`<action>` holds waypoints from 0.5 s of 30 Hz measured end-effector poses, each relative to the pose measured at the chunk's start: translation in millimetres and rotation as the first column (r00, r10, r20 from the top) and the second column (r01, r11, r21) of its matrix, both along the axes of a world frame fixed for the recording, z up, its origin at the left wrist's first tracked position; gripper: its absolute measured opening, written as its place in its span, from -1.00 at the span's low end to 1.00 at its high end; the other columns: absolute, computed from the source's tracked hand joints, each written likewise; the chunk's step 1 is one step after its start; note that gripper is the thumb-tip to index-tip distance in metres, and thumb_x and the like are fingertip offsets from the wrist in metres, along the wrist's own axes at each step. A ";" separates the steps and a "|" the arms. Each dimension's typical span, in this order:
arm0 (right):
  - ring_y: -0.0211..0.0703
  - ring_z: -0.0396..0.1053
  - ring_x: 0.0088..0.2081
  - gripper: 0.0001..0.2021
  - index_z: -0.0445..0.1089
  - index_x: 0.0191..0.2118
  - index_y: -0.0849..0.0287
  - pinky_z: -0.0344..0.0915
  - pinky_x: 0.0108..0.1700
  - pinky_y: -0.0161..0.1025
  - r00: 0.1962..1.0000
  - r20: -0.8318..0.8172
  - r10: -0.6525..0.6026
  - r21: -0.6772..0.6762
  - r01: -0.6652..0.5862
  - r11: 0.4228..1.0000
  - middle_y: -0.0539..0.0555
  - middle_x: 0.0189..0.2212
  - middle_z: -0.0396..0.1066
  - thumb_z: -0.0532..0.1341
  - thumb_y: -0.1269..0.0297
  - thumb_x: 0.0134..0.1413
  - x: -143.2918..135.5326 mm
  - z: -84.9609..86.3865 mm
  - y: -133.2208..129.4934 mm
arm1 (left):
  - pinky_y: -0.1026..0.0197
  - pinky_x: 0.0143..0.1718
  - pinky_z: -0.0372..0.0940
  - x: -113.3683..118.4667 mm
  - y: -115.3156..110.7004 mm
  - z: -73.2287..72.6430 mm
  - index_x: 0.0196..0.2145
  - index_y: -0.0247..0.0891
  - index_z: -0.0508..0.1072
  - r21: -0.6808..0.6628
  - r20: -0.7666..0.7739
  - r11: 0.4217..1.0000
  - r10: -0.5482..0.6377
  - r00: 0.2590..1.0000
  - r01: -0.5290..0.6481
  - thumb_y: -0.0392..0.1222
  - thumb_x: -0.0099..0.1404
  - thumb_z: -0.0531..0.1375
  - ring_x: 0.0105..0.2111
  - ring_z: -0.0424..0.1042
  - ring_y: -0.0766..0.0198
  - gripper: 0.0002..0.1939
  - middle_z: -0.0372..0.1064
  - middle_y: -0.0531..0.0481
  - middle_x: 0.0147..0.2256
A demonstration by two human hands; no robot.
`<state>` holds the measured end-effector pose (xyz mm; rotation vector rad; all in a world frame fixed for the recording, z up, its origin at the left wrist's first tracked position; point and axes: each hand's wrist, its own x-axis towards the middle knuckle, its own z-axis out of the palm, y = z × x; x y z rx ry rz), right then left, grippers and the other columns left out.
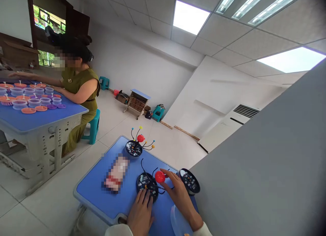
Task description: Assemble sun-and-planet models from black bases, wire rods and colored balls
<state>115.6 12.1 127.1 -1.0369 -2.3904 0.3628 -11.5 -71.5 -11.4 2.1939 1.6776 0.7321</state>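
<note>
A red ball (160, 177) sits between the thumb and fingers of my right hand (179, 193), which is closed on it. Just to its left is a round black base (143, 180) with several thin curved black arms, part of a solar-system model. My left hand (141, 208) lies with outstretched fingers on the near edge of that base. Behind my right hand, another round black base (189, 181) with printed pictures stands at the table's right edge. A fuller model (134, 148) with a red centre ball and small coloured balls on its arms stands at the far corner.
My blue table (99, 183) also bears a blurred packet (116, 173) and a translucent plastic bowl or lid (178, 220). A grey surface rises on the right. To the left, a seated person (81, 83) works at a blue table (46, 118) with several tubs and lids.
</note>
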 end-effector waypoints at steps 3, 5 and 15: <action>0.02 0.46 -0.09 -0.75 0.40 -0.02 0.00 0.36 -0.12 -0.09 0.986 0.162 0.024 0.168 -0.052 0.984 0.11 -0.11 0.52 0.14 0.26 0.21 -3.6 -2.7 4.7 | -0.22 0.25 0.04 -0.6 -1.8 1.2 0.20 -0.46 0.29 -0.019 0.011 1.000 0.004 1.000 -0.004 -0.27 0.22 0.17 0.26 0.13 -0.16 -0.42 0.16 -0.39 0.25; 0.01 0.46 -0.10 -0.76 0.39 -0.02 0.01 0.36 -0.14 -0.09 0.979 0.203 0.012 0.200 -0.053 0.978 0.11 -0.11 0.52 0.11 0.26 0.24 -4.8 -5.3 7.0 | -0.21 0.25 0.03 -0.6 -2.8 2.4 0.19 -0.47 0.30 -0.026 0.025 1.000 0.012 1.000 -0.012 -0.27 0.22 0.16 0.26 0.13 -0.15 -0.43 0.16 -0.39 0.25; 0.02 0.48 -0.10 -0.70 0.39 0.04 0.03 0.35 -0.09 -0.07 0.981 0.194 0.006 0.060 -0.018 0.998 0.13 -0.13 0.53 0.09 0.15 0.26 -2.5 -8.2 18.4 | -0.20 0.25 0.05 -0.7 -2.5 10.3 0.18 -0.47 0.32 -0.038 0.036 0.999 0.022 0.999 -0.020 -0.25 0.22 0.17 0.26 0.13 -0.15 -0.44 0.16 -0.36 0.25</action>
